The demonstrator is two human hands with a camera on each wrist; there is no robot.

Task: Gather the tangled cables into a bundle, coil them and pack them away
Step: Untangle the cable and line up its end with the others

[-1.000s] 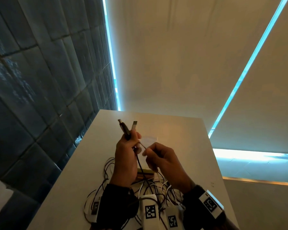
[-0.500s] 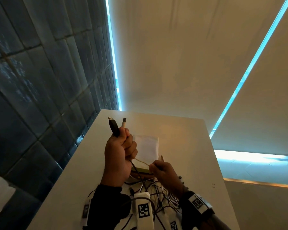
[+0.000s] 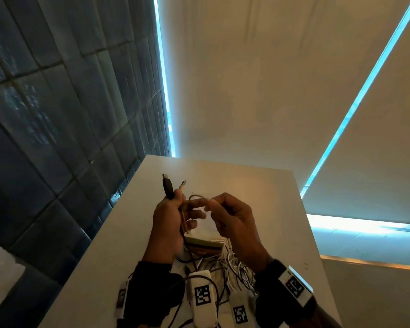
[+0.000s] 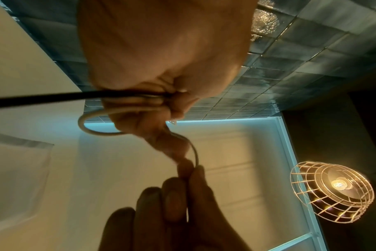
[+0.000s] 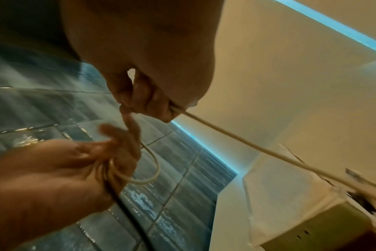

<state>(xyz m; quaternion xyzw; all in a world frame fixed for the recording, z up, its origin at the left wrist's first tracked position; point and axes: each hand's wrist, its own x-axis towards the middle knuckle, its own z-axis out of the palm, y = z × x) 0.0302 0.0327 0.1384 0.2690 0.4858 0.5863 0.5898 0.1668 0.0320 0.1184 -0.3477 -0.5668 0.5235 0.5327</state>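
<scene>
black USB plug (image 3: 168,189) and white plug (image 3: 182,185): tips up, upright | left hand (image 3: 169,223): grips both cables | right hand (image 3: 232,221): pinches thin white cable (image 5: 268,151)

Dim, warm amber light is washing over the surface (image 3: 246,185), while cold cyan strips (image 3: 355,107) are glowing along the blind edges. In the left wrist view a caged lamp (image 4: 331,191) is burning bright and flaring at its bulb. The tiled wall (image 3: 57,114) is catching speckled glare. The hands (image 3: 168,223) are showing dark, backlit and shadowed. Both wrist views are smearing with motion blur, and straight lines are bending toward the edges.
</scene>
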